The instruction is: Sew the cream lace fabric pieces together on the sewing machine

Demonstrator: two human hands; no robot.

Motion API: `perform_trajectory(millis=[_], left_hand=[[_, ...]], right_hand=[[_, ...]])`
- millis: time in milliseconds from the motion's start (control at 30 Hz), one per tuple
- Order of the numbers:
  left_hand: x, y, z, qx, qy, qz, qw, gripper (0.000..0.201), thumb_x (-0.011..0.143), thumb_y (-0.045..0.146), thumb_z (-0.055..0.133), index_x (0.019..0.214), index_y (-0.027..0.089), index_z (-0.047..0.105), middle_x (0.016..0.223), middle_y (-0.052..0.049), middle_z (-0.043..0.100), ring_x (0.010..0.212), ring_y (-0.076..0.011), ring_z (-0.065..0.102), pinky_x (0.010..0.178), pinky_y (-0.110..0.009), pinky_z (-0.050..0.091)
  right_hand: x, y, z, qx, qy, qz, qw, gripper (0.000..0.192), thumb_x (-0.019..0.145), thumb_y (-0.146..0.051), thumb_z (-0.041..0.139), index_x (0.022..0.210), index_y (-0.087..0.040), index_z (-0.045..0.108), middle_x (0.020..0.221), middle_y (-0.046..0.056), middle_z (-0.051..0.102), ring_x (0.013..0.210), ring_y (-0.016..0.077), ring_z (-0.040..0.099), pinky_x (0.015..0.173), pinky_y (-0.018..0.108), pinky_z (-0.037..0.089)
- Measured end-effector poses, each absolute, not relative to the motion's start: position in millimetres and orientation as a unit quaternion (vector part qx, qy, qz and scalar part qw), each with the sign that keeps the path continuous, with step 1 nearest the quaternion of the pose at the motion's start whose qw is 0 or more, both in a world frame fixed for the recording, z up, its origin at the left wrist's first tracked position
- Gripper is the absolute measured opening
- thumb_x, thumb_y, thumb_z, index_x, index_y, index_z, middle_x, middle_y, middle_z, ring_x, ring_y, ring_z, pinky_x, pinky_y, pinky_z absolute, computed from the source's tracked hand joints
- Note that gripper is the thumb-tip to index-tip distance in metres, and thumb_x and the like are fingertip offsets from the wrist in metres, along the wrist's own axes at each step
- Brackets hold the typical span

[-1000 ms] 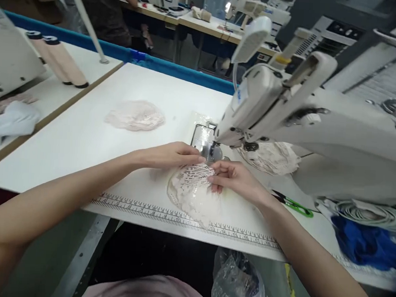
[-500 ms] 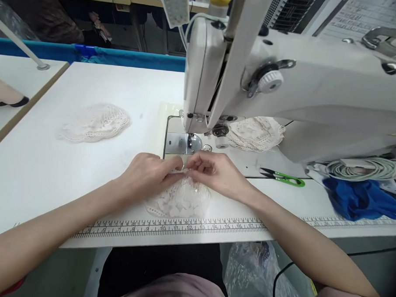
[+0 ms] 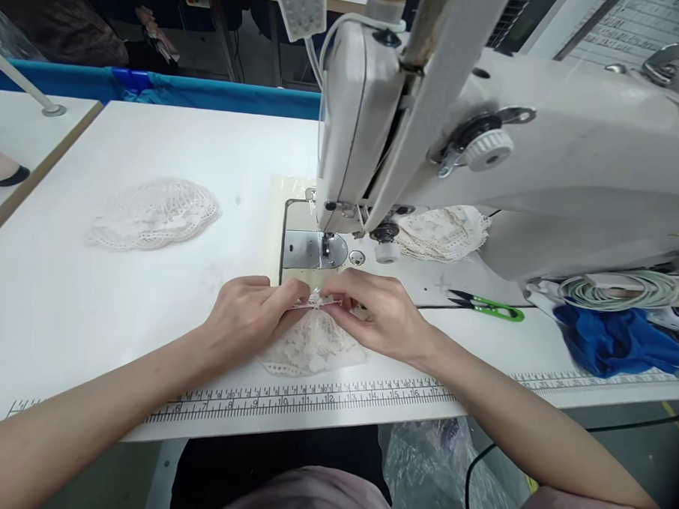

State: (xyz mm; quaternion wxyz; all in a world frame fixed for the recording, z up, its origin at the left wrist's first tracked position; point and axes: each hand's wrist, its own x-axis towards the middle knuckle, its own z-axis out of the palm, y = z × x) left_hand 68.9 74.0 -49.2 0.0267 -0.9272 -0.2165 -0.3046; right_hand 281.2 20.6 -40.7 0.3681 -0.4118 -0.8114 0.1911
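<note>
A piece of white lace fabric (image 3: 313, 347) hangs down over the table between my two hands, just in front of the sewing machine (image 3: 350, 135). My left hand (image 3: 252, 307) pinches its upper edge from the left. From the right, my right hand (image 3: 379, 312) grips the same edge between thumb and fingers. The edge is stretched in a short line between the fingertips. Beyond them lies the metal needle plate (image 3: 311, 249), with the presser foot (image 3: 327, 243) over it; the lace is apart from the foot.
Lace pieces lie at the left (image 3: 155, 213) and behind the needle (image 3: 445, 233). Green thread snips (image 3: 489, 306), a blue cloth (image 3: 617, 342) and a coiled cord (image 3: 619, 289) rest at the right. A ruler strip (image 3: 311, 399) runs along the front edge. Another person (image 3: 51, 24) is at far left.
My right hand has shifted slightly right and its fingers have turned over more. More of the lace edge shows between the fingertips. The view has moved slightly.
</note>
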Motion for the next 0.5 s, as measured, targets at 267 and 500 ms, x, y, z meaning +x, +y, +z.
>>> perform_trajectory(millis=[267, 500], left_hand=[[69.3, 74.2, -48.8, -0.927, -0.218, -0.304, 0.015, 0.008, 0.095, 0.021, 0.049, 0.087, 0.021, 0.049, 0.052, 0.008, 0.055, 0.04, -0.0107, 0.049, 0.042, -0.022, 0.035], [69.3, 74.7, -49.5, -0.925, -0.216, -0.312, 0.019, 0.011, 0.096, 0.021, 0.05, 0.085, 0.02, 0.049, 0.051, 0.008, 0.054, 0.039, -0.0098, 0.047, 0.042, -0.021, 0.033]], right_hand=[[280.0, 20.7, -42.9, -0.406, -0.813, 0.19, 0.371, 0.011, 0.094, -0.016, 0.05, 0.103, -0.021, 0.054, 0.082, -0.001, 0.063, 0.066, 0.0133, 0.057, 0.06, 0.026, 0.047], [279.9, 21.8, -42.9, -0.402, -0.808, 0.194, 0.385, 0.012, 0.092, -0.012, 0.053, 0.101, -0.02, 0.055, 0.084, 0.0, 0.063, 0.066, 0.0123, 0.057, 0.06, 0.024, 0.047]])
